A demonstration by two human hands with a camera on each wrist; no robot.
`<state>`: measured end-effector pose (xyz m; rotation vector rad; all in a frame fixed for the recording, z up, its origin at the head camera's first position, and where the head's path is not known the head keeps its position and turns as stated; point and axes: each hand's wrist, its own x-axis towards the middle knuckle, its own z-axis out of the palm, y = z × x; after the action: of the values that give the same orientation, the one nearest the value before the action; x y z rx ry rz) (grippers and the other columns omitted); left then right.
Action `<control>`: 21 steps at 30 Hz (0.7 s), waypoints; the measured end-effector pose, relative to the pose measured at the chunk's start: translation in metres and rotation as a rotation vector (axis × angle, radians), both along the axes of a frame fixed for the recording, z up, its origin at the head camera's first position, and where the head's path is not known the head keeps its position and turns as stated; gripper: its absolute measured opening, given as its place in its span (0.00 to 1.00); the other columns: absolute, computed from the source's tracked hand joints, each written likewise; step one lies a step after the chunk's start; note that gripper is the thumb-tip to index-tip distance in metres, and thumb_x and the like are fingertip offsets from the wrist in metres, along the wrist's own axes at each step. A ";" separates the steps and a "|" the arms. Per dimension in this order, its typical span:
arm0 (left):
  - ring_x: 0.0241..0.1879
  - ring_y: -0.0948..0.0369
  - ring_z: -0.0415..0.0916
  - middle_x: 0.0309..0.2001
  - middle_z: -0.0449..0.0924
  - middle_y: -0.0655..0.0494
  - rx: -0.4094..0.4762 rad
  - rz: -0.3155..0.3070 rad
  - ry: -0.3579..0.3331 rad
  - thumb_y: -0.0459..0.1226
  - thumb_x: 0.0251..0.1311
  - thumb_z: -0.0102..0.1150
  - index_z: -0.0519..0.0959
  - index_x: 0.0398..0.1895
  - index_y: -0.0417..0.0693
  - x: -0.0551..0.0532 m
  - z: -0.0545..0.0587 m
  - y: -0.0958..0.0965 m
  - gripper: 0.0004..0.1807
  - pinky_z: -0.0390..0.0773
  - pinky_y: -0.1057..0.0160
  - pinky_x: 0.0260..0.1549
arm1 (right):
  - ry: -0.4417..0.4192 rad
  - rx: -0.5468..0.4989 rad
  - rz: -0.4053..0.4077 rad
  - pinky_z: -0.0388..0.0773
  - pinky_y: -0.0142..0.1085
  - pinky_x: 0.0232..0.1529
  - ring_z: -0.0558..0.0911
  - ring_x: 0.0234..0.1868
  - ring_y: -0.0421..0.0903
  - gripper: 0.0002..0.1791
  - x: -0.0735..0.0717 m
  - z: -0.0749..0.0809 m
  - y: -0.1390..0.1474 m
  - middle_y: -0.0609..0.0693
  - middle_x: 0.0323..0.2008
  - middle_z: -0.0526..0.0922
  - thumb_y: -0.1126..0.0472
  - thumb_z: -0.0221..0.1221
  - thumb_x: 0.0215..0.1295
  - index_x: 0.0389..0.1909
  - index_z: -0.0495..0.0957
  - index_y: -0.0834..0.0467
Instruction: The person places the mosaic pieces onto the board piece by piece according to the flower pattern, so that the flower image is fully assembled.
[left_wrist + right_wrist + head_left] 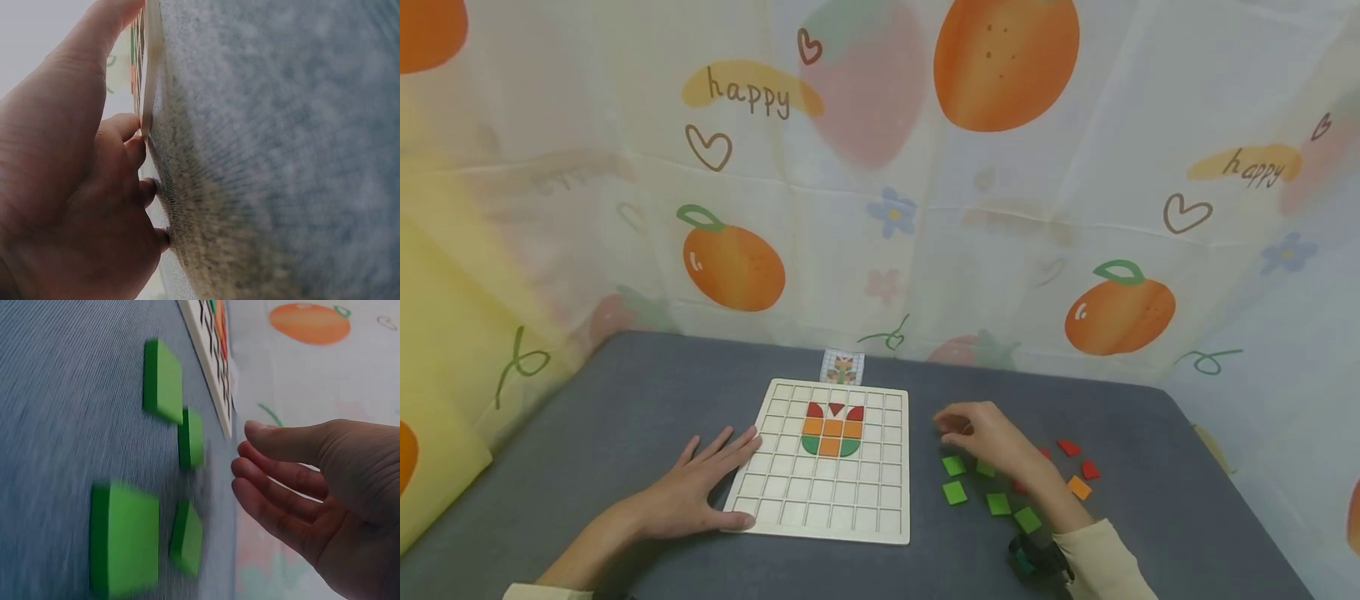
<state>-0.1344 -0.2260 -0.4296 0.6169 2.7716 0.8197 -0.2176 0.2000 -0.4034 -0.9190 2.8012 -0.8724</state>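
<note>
A white grid board (820, 504) lies on the table, bearing a tulip-like pattern of red pieces, orange squares (832, 428) and green rounded corner pieces. My left hand (688, 492) rests at the board's left edge, fingers spread, with thumb and fingertips touching it. To the right of the board, my right hand (981, 429) hovers over the table with loosely bent fingers. In the right wrist view, nothing shows between its thumb and fingers (275, 515). Several green square tiles (955, 492) lie below that hand, and the forearm partly covers others.
A small pattern card (842, 367) sits against the board's far edge. Red pieces (1068, 447) and an orange square tile (1078, 487) lie right of my right forearm. The right wrist carries a black device (1033, 557). A fruit-printed curtain (985, 292) hangs behind the table.
</note>
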 end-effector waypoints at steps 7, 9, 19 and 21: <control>0.74 0.36 0.39 0.77 0.50 0.47 -0.001 0.003 0.006 0.64 0.47 0.67 0.56 0.77 0.49 -0.001 -0.001 0.000 0.57 0.30 0.28 0.62 | -0.032 0.074 -0.043 0.81 0.34 0.39 0.83 0.41 0.45 0.18 0.008 0.001 0.028 0.47 0.39 0.84 0.65 0.68 0.58 0.50 0.82 0.61; 0.74 0.35 0.40 0.77 0.50 0.46 0.007 -0.003 0.015 0.63 0.47 0.68 0.57 0.76 0.48 -0.001 -0.001 -0.001 0.56 0.30 0.28 0.62 | -0.053 0.087 -0.043 0.81 0.33 0.38 0.83 0.40 0.45 0.19 0.010 0.001 0.034 0.48 0.40 0.84 0.64 0.69 0.57 0.50 0.82 0.60; 0.74 0.35 0.41 0.76 0.51 0.47 -0.010 -0.003 0.036 0.64 0.47 0.67 0.57 0.76 0.49 0.000 -0.001 -0.001 0.56 0.32 0.27 0.62 | -0.107 0.061 -0.012 0.80 0.33 0.38 0.83 0.41 0.46 0.22 0.018 -0.004 0.051 0.48 0.42 0.84 0.61 0.72 0.53 0.50 0.82 0.60; 0.74 0.35 0.41 0.77 0.51 0.47 -0.015 -0.001 0.035 0.64 0.46 0.67 0.57 0.76 0.50 0.000 -0.002 0.000 0.57 0.32 0.27 0.62 | -0.103 0.052 -0.020 0.80 0.33 0.38 0.82 0.41 0.46 0.21 0.019 -0.004 0.052 0.48 0.41 0.84 0.63 0.71 0.53 0.50 0.82 0.60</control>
<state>-0.1343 -0.2262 -0.4311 0.6357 2.8064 0.7943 -0.1982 0.2516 -0.4078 -0.8153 2.7359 -0.8208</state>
